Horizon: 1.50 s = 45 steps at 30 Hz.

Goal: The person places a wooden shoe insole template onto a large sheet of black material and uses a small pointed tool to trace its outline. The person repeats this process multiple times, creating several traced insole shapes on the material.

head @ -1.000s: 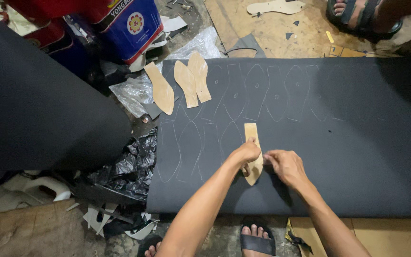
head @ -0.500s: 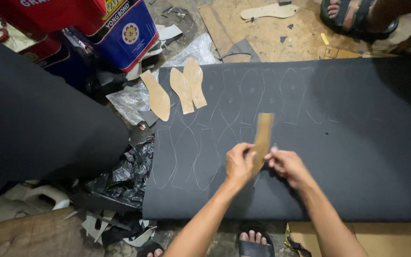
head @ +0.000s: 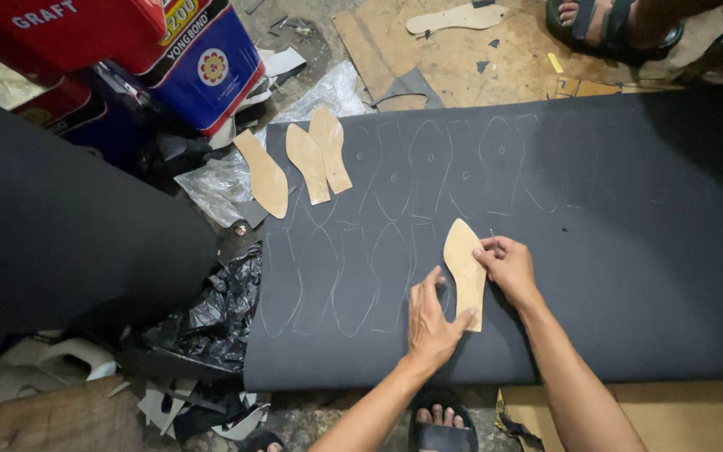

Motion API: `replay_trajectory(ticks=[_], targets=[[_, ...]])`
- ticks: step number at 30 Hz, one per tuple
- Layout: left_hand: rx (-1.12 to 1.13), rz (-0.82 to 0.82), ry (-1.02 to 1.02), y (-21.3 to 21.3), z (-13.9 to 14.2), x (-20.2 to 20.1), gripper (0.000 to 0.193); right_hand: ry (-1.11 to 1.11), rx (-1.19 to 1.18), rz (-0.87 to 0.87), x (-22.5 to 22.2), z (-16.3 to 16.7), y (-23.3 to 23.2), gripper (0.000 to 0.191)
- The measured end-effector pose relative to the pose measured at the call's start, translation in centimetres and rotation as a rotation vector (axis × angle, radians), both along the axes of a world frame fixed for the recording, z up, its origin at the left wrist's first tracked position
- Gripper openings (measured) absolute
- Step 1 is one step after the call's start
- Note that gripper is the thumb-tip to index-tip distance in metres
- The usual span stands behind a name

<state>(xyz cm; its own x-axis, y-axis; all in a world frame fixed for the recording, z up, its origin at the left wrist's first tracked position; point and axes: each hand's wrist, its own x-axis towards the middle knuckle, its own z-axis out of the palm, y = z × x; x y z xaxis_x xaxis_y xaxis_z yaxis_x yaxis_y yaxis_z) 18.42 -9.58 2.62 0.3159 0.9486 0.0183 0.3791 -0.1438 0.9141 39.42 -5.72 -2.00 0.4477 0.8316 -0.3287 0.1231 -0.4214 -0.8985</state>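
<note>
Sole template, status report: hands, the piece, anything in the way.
Left hand flat on the template's lower end; right hand pinching its edge. Tan sole template lies on the black sheet. Nothing in the way.

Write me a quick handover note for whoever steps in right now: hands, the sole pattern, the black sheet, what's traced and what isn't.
Left hand: flat on the black sheet, fingertips pinning the lower end of the tan sole pattern.
Right hand: pinching the pattern's right edge; it seems to hold a thin marking tool, too small to tell.
Spare patterns: three at the sheet's upper left corner.
Done: two rows of chalk outlines across the sheet's left half.
Left: the pattern lies at the end of the lower row; no outline visible around it, and the sheet's right part is unmarked.
</note>
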Motion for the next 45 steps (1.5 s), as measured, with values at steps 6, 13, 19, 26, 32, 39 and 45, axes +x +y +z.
replay_trajectory(ticks=[6, 13, 19, 26, 32, 39, 45], targets=[[-0.016, -0.145, 0.141, 0.4, -0.3, -0.3, 0.117, -0.270, -0.031, -0.054, -0.9, -0.9, 0.1, 0.028], [0.010, -0.184, 0.105, 0.4, -0.9, -0.7, 0.121, -0.255, 0.022, -0.108, -0.6, -1.3, -0.2, 0.025], [0.020, -0.197, 0.095, 0.4, -1.1, -0.8, 0.123, -0.199, 0.033, -0.114, -0.4, -1.6, -0.4, 0.023], [0.001, -0.225, 0.070, 0.7, -1.7, -1.1, 0.123, -0.107, 0.046, -0.121, 0.0, -2.1, -0.4, 0.021], [0.011, -0.228, 0.069, 0.7, -1.7, -1.0, 0.122, -0.101, 0.043, -0.135, -0.2, -2.0, -0.5, 0.021], [0.147, -0.283, 0.093, 0.4, -2.1, -1.4, 0.066, -0.363, -0.051, -0.052, 0.1, -1.7, 0.1, 0.023], [0.136, -0.289, 0.062, 0.4, -2.3, -1.5, 0.047, -0.139, -0.001, -0.067, 0.6, -1.9, 0.2, 0.021]])
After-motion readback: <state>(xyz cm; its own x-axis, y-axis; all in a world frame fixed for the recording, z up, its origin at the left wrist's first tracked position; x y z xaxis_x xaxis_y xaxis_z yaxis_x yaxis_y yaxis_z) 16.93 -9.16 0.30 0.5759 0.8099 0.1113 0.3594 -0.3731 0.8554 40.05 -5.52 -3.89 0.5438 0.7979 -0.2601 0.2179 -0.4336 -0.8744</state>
